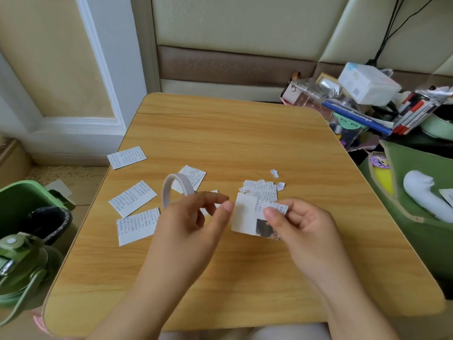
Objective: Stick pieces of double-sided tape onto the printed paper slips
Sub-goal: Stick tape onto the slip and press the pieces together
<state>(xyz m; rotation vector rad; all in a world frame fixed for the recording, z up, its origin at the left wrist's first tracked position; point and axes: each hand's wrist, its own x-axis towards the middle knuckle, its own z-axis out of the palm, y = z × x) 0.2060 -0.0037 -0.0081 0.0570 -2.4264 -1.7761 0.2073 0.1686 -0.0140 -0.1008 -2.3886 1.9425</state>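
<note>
Table (220, 133), wooden: printed slips (132, 198) scattered at its left. Right hand (301, 224): my thumb and fingers pinch one slip (247, 214) above the tabletop. Left hand (193, 217): curled fingers hold tape roll (175, 186).

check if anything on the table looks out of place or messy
One slip overhangs the table's left edge and could slide off. Two small torn white scraps lie loose beyond the stack of slips. Otherwise the slips are merely scattered at angles; nothing looks damaged.
</note>
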